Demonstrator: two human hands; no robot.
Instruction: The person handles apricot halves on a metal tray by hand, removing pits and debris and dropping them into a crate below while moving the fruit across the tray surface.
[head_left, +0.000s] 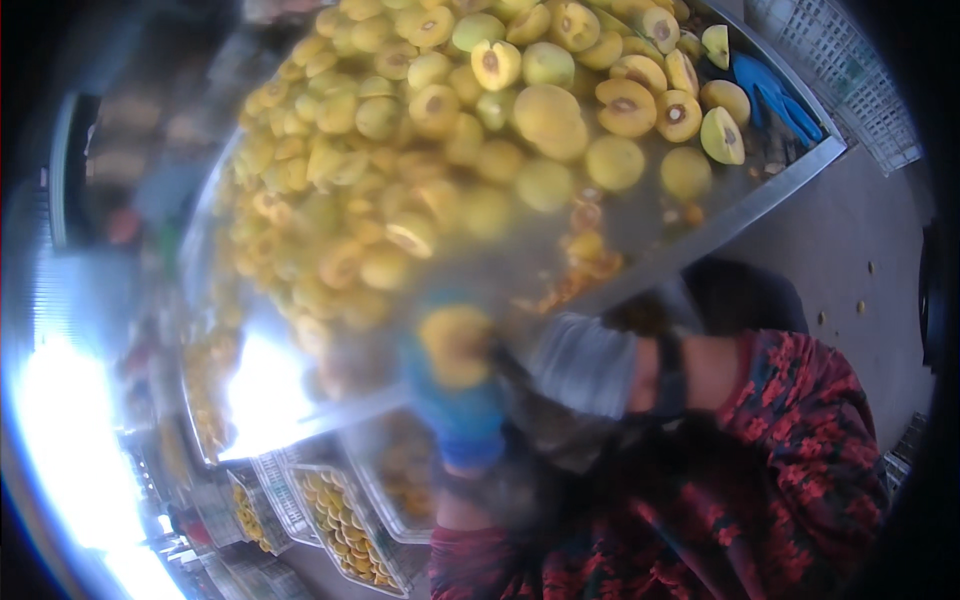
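A blurred yellow fruit, apparently a peach [455, 345], is in my left hand [440, 395], which wears a blue glove with its fingers closed round it. Against the fruit's right side is my right hand [515, 365], in a glove with a pale grey cuff. Motion smears its fingers, so what they hold, if anything, cannot be made out. Beyond both hands, a heap of yellow-green peaches [545, 120] covers much of a metal-edged table [745, 215]. Many are cut in half and show brown hollows or stones. Orange-brown scraps [585, 255] lie near the table's front edge.
A blue glove-like item [775, 100] lies in the table's right corner. White plastic crates [835, 75] stand beyond it on the right. At the lower left, a crate [340, 530] holds peach halves. A few small bits [822, 318] lie on the floor.
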